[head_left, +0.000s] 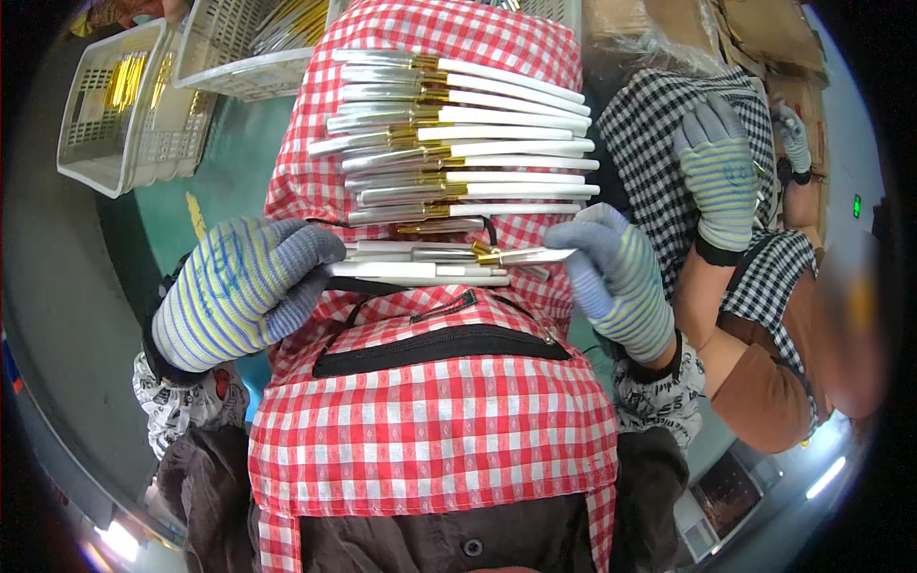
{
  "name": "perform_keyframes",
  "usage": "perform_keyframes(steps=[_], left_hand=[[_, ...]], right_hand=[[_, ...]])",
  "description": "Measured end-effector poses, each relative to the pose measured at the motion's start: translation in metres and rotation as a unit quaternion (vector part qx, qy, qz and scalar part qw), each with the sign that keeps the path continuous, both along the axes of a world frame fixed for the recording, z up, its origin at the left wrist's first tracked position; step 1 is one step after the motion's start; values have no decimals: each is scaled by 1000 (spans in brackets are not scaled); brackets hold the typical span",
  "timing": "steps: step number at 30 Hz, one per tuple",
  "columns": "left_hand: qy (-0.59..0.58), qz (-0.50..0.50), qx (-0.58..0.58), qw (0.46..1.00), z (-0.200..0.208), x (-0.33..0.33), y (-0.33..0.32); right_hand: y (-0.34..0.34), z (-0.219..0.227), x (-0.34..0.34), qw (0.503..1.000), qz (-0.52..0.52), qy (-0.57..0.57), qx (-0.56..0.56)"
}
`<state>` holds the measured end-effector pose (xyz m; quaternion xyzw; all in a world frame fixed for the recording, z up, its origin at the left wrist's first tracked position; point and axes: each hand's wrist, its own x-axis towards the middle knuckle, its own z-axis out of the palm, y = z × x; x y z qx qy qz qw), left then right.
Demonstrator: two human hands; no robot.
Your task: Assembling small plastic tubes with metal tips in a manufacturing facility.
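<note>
Several paintbrushes (516, 132) with white handles, gold ferrules and clear or silvery covers lie in a row across my red-checked apron. Below that row, more white handles (382, 270) lie crosswise over my lap. My gloved left hand (244, 291) is closed on the left ends of these handles. My gloved right hand (619, 277) pinches the pale right end of a slim brush (516, 257), whose gold ferrule points toward the left. Beside it, a separate gold-and-silver piece (439, 227) lies just under the row. My fingers hide the ends of what I hold.
At the upper left, white plastic baskets (119, 153) hold gold and silver pieces. To my right sits a co-worker in a black-checked apron (650, 124), with a gloved hand (716, 177) resting on it. Cardboard boxes (650, 29) stand at the upper right.
</note>
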<state>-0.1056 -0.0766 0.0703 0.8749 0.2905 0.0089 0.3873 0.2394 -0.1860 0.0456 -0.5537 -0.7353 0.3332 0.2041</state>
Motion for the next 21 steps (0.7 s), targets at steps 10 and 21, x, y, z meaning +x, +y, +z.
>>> perform_keyframes(steps=[10,21], left_hand=[[-20,-8,16,1000,4,20,3],[-56,-92,102,989,-1,29,-1]], right_hand=[[-14,-2,1,881,-227,382,-164],[-1,9,-13,992,89,-61,58]])
